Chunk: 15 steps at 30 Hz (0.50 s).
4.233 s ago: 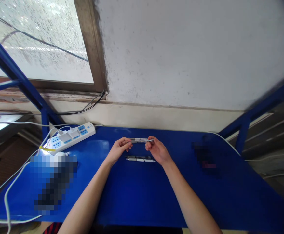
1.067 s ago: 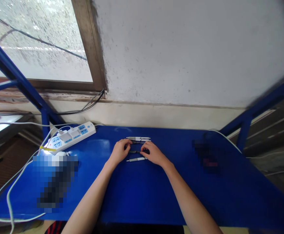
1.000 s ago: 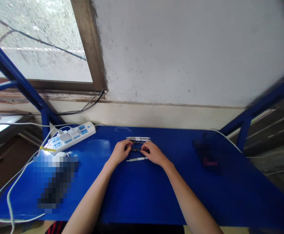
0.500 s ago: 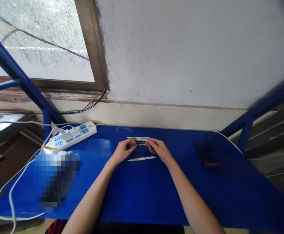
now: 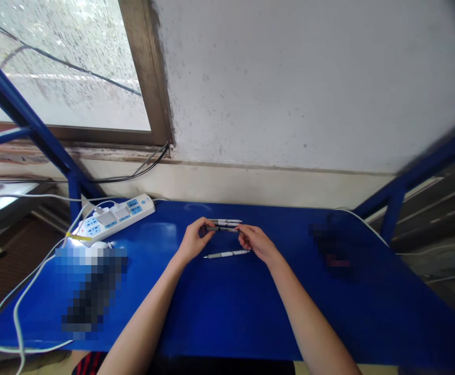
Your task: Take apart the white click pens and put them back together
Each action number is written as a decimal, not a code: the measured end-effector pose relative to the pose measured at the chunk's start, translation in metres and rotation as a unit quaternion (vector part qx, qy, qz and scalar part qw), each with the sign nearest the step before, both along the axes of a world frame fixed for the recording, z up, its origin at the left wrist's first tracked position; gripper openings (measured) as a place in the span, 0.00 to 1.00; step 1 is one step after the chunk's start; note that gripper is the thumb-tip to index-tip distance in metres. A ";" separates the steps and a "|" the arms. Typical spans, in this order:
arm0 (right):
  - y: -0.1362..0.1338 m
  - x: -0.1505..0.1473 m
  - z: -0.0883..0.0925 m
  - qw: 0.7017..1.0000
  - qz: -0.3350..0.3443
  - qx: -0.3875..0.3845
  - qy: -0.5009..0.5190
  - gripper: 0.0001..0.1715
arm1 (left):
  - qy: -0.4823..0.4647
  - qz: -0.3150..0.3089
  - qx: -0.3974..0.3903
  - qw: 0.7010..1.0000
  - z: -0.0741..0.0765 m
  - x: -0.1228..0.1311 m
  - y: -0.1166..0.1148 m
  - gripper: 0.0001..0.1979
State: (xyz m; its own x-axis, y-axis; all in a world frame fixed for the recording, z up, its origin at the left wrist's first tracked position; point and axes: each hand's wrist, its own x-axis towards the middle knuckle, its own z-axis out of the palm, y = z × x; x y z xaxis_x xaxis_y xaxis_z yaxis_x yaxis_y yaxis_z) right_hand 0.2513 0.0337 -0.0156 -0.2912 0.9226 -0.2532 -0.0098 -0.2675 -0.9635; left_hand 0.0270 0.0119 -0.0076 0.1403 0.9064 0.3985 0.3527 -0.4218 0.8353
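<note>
The pale, speckled wall (image 5: 290, 94) fills most of what's ahead of me, and the blue table (image 5: 219, 312) is pushed up near its foot, presumably so its back edge has something behind it. A wet-looking window (image 5: 63, 78) at upper left probably gives me much of my light. The blue metal posts at either side, like this left one (image 5: 35, 127), slope down to the table's ends and look like its bracing.

The white power strip (image 5: 118, 224) sits aslant in the far left corner, I'd guess to keep its plugs and the looping white cable (image 5: 17, 317) away from my arms. Just nearer me lies something blurred out that I can't identify.

My left hand (image 5: 194, 240) and right hand (image 5: 257, 244) meet over the middle of the table, one at each end of a dark pen (image 5: 226, 229). Left thumb and fingertips pinch one end; right thumb and forefinger nip the other, the remaining fingers curled under. Held at both ends, it should stay level without swinging; it seems just off the surface, though I can't be sure.

Just beyond it lie white pens (image 5: 229, 222), apparently two, partly behind my fingers. Nearer me, a white-and-grey click pen (image 5: 227, 254) lies crosswise too, roughly parallel, which makes either end easy to reach.
</note>
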 end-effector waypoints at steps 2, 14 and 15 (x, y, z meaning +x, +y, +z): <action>0.000 0.000 0.000 0.999 0.002 0.004 -0.042 0.28 | 0.001 0.002 0.009 1.000 0.000 0.001 0.000 0.03; 0.002 -0.002 -0.002 0.995 -0.062 0.078 -0.008 0.30 | -0.017 -0.018 -0.027 0.999 -0.003 0.000 0.001 0.06; 0.002 -0.002 -0.002 0.994 -0.065 0.085 -0.009 0.30 | -0.016 -0.021 -0.031 0.999 -0.002 0.000 0.001 0.06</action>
